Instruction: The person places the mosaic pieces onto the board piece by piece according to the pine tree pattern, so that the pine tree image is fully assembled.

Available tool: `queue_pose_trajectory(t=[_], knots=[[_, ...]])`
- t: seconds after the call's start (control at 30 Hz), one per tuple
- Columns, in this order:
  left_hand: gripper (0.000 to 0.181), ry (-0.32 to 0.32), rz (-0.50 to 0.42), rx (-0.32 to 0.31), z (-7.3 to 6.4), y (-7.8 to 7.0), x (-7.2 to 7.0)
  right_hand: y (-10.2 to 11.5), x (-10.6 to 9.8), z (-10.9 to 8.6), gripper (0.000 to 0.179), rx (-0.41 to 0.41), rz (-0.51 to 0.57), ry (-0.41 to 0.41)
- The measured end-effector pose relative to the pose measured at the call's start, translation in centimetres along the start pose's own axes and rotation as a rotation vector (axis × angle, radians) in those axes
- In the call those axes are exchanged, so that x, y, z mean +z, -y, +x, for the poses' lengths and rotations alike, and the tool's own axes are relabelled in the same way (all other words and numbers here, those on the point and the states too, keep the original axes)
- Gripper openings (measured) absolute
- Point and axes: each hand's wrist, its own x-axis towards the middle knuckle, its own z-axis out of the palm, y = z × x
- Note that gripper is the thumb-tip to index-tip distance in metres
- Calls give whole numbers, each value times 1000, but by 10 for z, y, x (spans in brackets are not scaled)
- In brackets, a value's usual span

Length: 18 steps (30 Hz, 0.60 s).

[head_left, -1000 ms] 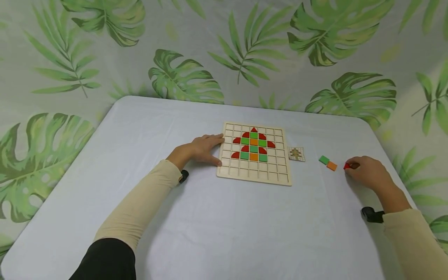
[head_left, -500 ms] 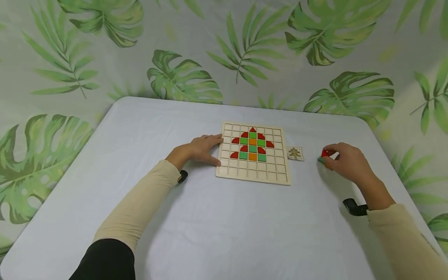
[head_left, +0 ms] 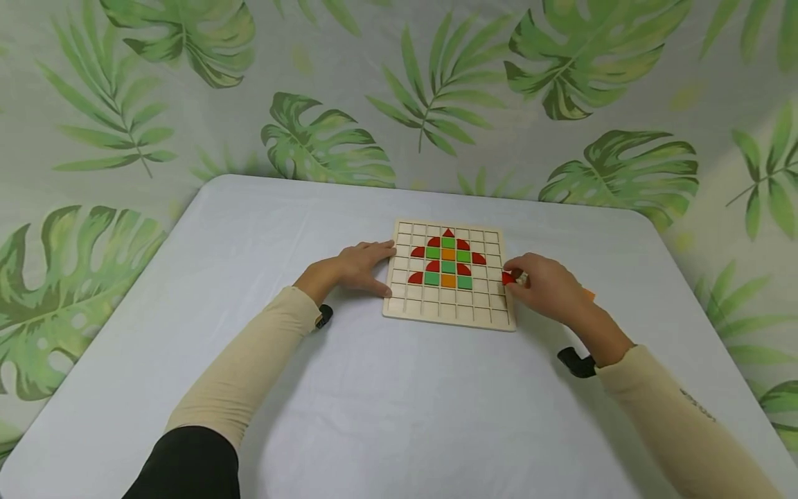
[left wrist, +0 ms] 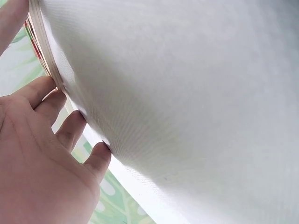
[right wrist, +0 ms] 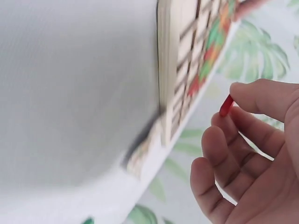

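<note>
A square wooden board (head_left: 447, 312) with an engraved grid lies on the table. Red, green and orange tiles form a tree-like pattern on it, with green tiles such as the green tile (head_left: 464, 282) in its lower row. My left hand (head_left: 357, 269) rests against the board's left edge, fingers extended and thumb spread. Over the board's right edge, my right hand (head_left: 548, 285) pinches a red tile (right wrist: 226, 105) between thumb and fingertip. The tile's curved outline shows partly in the head view. It hangs above the table in the right wrist view.
A small pattern card (right wrist: 141, 156) lies beside the board's right edge, mostly covered by my right hand in the head view. Past that hand an orange tile (head_left: 589, 294) peeks out. The white-covered table (head_left: 399, 416) ends at a leaf-print cloth (head_left: 449, 104) behind.
My right hand has carried the red tile leftward from the table's right side, past the loose green and orange tiles, to the board's right edge. My left hand has stayed put.
</note>
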Motion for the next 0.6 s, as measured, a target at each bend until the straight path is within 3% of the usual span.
queue_pose_trajectory(t=[0.3, 0.6], knots=[[92, 5, -14, 11, 2, 1, 1, 7, 28, 24, 29, -7, 11, 78], [93, 6, -7, 12, 0, 3, -1, 7, 30, 28, 31, 9, 66, 107]])
